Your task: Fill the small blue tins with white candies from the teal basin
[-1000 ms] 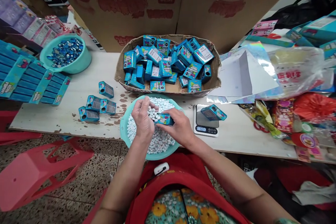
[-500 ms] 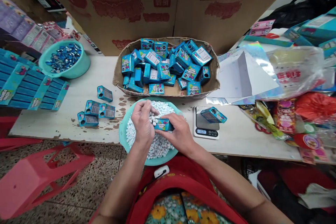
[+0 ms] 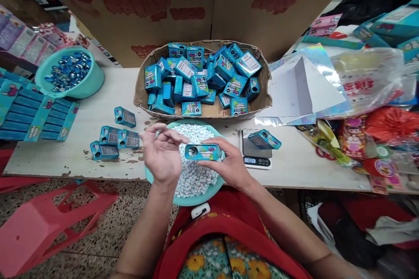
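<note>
Held over the bowl of white candies (image 3: 194, 178), a small blue candy box (image 3: 207, 152) is gripped by my right hand (image 3: 231, 163). Its face with a round hole is turned up, and pale candies show inside the hole. Just left of the box is my left hand (image 3: 163, 152), palm up with fingers loosely spread and nothing visible in it. To the right, another blue box lies tilted (image 3: 264, 139) on a small digital scale (image 3: 258, 162) with a lit display. Several more blue boxes (image 3: 109, 135) lie on the table to the left.
Behind the bowl stands a cut cardboard tray (image 3: 139, 96) full of blue boxes. A turquoise basin (image 3: 77, 91) of shiny blue wrapped pieces and stacked display boxes (image 3: 36, 113) are at the left. White sheets (image 3: 291, 91) and plastic bags (image 3: 366, 74) lie right. A red stool (image 3: 42, 222) stands at lower left.
My left hand has moved left, away from the box, and opened; the white candies it held are gone from it. The box in my right hand has turned its holed face upward.
</note>
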